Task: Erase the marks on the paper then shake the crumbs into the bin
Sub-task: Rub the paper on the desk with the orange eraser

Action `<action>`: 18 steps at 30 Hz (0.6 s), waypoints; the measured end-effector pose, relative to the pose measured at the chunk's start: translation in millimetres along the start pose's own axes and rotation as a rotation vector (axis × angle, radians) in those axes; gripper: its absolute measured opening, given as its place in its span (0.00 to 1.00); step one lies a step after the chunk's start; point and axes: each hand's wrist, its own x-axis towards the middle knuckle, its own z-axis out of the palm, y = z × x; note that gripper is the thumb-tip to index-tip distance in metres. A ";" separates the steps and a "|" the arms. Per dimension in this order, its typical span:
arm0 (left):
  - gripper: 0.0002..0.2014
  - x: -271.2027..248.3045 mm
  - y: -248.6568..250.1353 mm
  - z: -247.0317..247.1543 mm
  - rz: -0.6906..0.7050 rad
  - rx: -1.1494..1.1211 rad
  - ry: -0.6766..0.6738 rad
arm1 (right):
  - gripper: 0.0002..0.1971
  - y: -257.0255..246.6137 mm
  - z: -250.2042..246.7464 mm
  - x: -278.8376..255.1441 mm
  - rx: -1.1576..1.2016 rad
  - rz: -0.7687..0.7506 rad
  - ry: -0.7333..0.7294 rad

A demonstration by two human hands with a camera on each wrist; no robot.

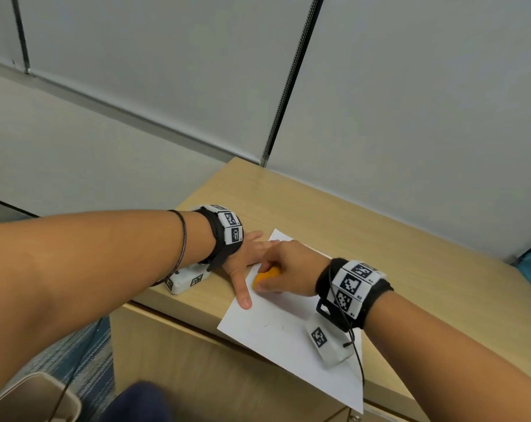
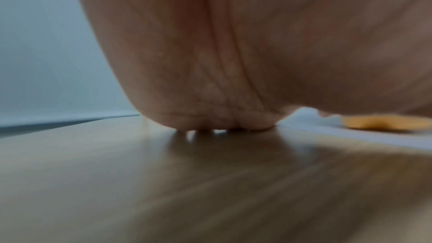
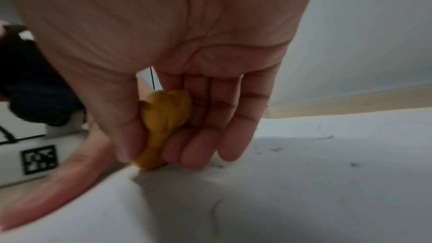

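erasing step: right hand (image 1: 288,266) pinches orange eraser (image 1: 267,277) on paper (image 1: 288,336), left hand (image 1: 246,260) flat, pinning it; next, likely rub remaining marks.

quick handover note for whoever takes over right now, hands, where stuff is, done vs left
Left hand: flat, fingers straight, pinning the paper on the wooden desk.
Right hand: pinches the orange eraser, its tip pressed on the paper.
Done: erasing is under way; dark crumbs lie on the sheet.
Left: a faint mark remains near the eraser; finish erasing, then shake the crumbs into the bin, on the floor at lower left.
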 end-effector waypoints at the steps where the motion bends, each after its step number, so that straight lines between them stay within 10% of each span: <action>1: 0.64 -2.3 1.9 -0.6 0.012 0.007 -0.002 | 0.13 -1.4 -2.4 4.9 -0.043 0.014 0.024; 18: 0.60 -5.4 5.7 -4.3 -0.006 0.064 0.006 | 0.10 6.9 -11.2 20.5 -0.166 0.025 0.018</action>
